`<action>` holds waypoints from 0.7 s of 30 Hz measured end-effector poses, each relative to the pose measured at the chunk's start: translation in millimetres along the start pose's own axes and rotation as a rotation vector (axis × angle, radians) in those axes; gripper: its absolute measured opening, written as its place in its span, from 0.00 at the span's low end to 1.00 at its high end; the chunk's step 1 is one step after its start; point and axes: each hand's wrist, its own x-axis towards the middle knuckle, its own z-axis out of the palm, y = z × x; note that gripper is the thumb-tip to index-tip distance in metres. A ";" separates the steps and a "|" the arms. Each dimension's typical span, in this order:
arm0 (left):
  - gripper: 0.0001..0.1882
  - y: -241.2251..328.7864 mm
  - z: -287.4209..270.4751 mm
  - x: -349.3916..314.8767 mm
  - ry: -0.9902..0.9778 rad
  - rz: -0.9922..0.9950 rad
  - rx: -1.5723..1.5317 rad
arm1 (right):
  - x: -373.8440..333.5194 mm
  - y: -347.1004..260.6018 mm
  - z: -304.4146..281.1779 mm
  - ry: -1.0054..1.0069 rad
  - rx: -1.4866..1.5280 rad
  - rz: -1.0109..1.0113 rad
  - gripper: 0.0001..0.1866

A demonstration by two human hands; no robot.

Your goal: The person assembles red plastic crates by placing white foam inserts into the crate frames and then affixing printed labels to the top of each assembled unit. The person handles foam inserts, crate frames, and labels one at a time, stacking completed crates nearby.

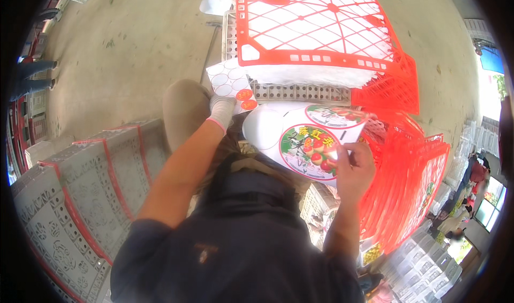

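Note:
My left hand (223, 108), in a pale glove with a pink cuff, grips the lower end of a white sheet of small round stickers (225, 81). Two orange-red stickers show on that sheet; its other circles look white. My bare right hand (355, 170) pinches the right edge of a larger curled label sheet (269, 129) between thumb and fingers. Big round fruit labels (313, 152) with green and red print are on it, beside blank white circles. Just beyond both hands lies a red plastic lattice lid (313, 58) over white sheeting.
A pale crate (294, 93) stands beneath the lid. More red lattice lids (396, 196) lean in a stack on my right. Strapped grey-white crates (91, 180) rise at my left. Farther right are white crate stacks (423, 265) and other people; someone's legs (37, 75) show far left.

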 end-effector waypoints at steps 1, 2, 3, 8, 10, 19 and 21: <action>0.33 3.9 -9.0 -13.0 -0.010 -0.051 -0.020 | 0.7 -0.4 -6.6 0.007 -0.031 -0.059 0.07; 0.35 -22.3 12.1 40.1 0.067 0.059 -0.040 | 1.7 -0.9 -12.8 0.014 -0.063 -0.119 0.07; 0.34 -27.8 20.5 64.5 0.115 0.194 0.028 | 2.6 -1.0 -18.0 0.027 -0.098 -0.176 0.07; 0.46 3.8 17.0 22.7 0.013 0.353 0.519 | -12.3 4.3 -56.1 0.125 -0.099 -0.269 0.09; 0.52 12.6 9.0 16.5 -0.135 0.440 0.816 | -21.6 15.6 -72.0 0.153 0.040 -0.187 0.09; 0.41 18.0 -46.4 -108.3 -0.529 0.850 1.160 | -36.8 57.6 -89.3 0.364 0.407 -0.045 0.09; 0.42 8.2 -55.3 -157.7 -1.144 0.992 0.882 | -33.2 53.6 -82.3 0.445 0.479 -0.006 0.08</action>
